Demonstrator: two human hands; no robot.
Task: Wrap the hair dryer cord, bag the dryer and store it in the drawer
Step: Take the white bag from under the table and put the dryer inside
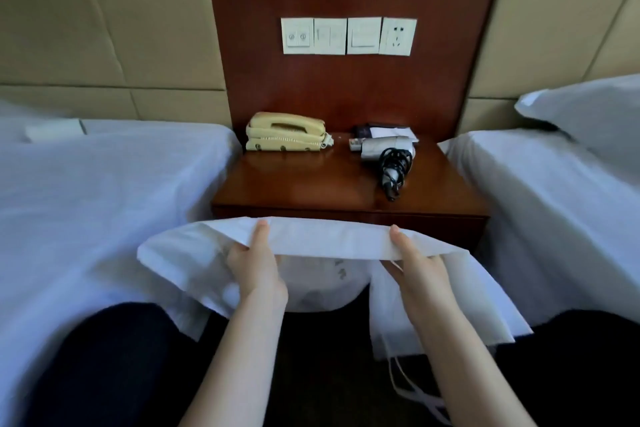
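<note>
A silver hair dryer [384, 146] lies on the right half of the wooden nightstand [311, 184], its black cord [394, 166] coiled around the handle. In front of the nightstand I hold a white cloth bag [329, 239] with its mouth stretched wide. My left hand [254, 262] grips the left side of the rim and my right hand [417, 262] grips the right side. A white drawstring [405, 381] dangles from the bag below my right arm. The drawer front [415, 222] is partly hidden behind the bag.
A beige telephone [285, 132] sits at the nightstand's back left. Dark and white items [384, 131] lie behind the dryer. Beds with white sheets [104, 191] flank the nightstand on both sides. Wall switches and a socket [348, 35] are mounted above.
</note>
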